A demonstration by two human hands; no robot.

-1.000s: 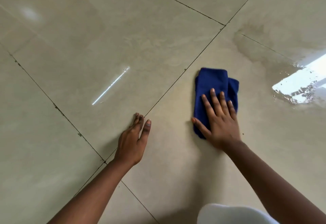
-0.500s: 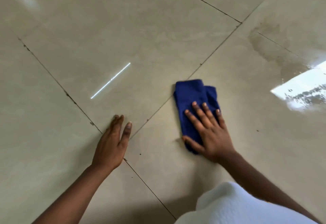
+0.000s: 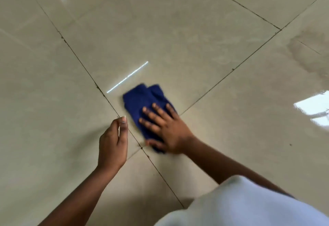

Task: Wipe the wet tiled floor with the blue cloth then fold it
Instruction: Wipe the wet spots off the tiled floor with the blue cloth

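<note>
A folded blue cloth (image 3: pixel 140 99) lies on the glossy beige tiled floor (image 3: pixel 178 38), just right of a grout crossing. My right hand (image 3: pixel 165 127) presses flat on the cloth's near half, fingers straight and spread, the thumb at its near end. My left hand (image 3: pixel 114 143) hovers or rests just left of the cloth, fingers held together and pointing away from me, holding nothing. The cloth's near part is hidden under my right hand.
A darker wet patch (image 3: pixel 306 54) spreads on the tile at the far right, beside a bright window reflection (image 3: pixel 313 110). Dark grout lines (image 3: pixel 80 62) cross the floor diagonally. A white garment (image 3: pixel 249 206) fills the lower right corner.
My right hand has slid the cloth leftward across the tile, from right of the grout line to near the crossing. My left hand has lifted its palm and drawn closer to the cloth.
</note>
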